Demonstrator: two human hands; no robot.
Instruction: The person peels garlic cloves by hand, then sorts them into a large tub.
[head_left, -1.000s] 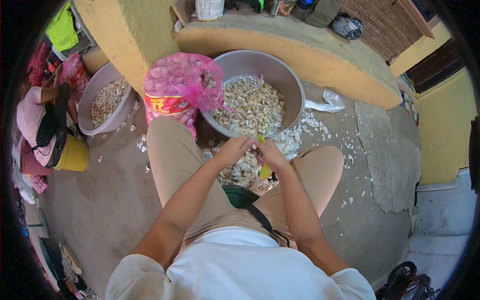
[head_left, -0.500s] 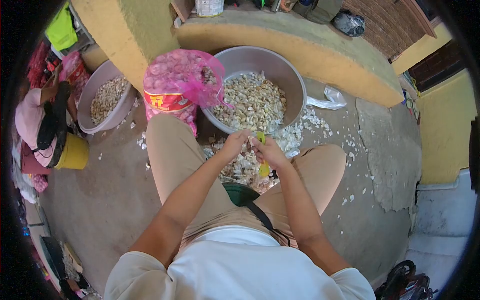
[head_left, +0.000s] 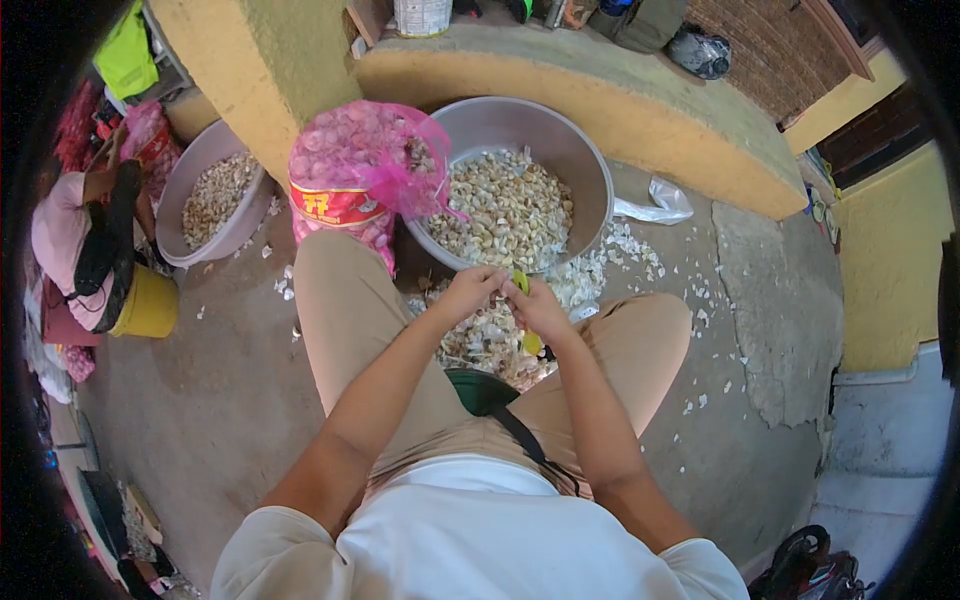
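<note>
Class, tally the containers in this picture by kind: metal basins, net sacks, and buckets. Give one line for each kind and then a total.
Metal basins: 2, the large basin and the smaller basin
Pink net sacks: 1, the sack
Yellow buckets: 1, the bucket
Total: 4

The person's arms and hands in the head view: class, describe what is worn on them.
Both arms are bare from above the elbow down. Short off-white sleeves cover only the upper arms, the left sleeve and the right sleeve. The left hand and right hand show no gloves, rings or watch.
</note>
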